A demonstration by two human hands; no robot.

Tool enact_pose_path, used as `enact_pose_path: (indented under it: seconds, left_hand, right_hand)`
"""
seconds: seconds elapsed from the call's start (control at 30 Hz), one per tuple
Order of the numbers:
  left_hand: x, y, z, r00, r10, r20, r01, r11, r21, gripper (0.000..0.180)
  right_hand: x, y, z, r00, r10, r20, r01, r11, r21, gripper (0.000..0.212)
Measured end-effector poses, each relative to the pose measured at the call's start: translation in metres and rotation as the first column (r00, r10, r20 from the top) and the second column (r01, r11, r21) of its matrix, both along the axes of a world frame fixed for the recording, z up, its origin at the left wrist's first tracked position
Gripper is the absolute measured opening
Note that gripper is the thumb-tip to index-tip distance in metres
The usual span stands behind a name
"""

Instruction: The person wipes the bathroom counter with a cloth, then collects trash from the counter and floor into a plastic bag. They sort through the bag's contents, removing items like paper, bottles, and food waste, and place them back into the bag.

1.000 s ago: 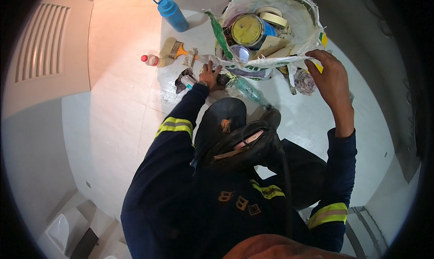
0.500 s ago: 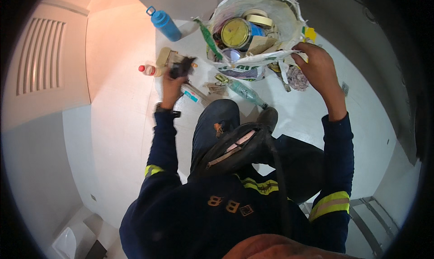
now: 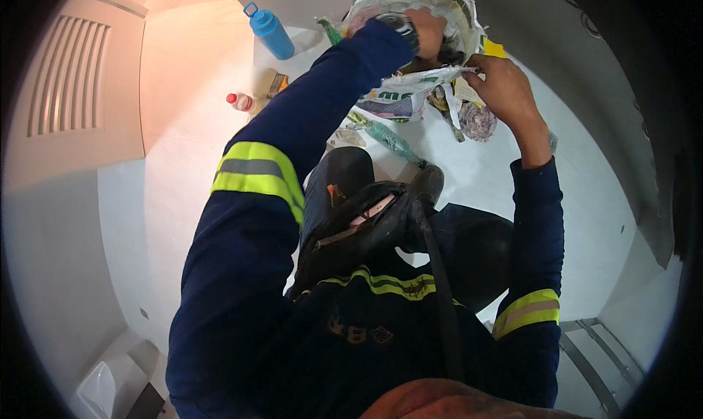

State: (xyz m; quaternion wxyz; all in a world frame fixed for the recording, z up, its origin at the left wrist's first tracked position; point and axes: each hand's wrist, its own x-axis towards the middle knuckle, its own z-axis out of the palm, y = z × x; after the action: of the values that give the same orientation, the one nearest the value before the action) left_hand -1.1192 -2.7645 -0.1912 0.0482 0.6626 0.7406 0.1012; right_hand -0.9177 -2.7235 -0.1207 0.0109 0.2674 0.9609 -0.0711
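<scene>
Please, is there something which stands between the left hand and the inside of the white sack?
Nothing visible does. The left hand is inside the mouth of the white sack, whose rim the right hand holds. The left hand and its sleeve hide much of the inside.

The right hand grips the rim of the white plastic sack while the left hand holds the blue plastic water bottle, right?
Not quite: the head view shows the left hand inside the open white plastic sack, not on the blue plastic water bottle. The right hand does grip the sack's rim.
</scene>
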Motion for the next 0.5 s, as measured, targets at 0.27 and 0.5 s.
enact_pose_path:
  seconds: [0.27, 0.5]
  left_hand:
    - [-0.009, -0.077, 0.089, 0.783, -0.145, 0.605, -0.185, 0.874, 0.449, 0.043]
    - [-0.068, -0.236, -0.155, 0.731, 0.416, 0.540, -0.674, 0.562, 0.479, 0.021]
  right_hand:
    - [0.009, 0.003, -0.012, 0.999, -0.030, -0.011, 0.030, 1.000, -0.010, 0.031]
    - [0.008, 0.000, -0.008, 0.999, 0.006, -0.054, -0.008, 0.999, -0.034, 0.031]
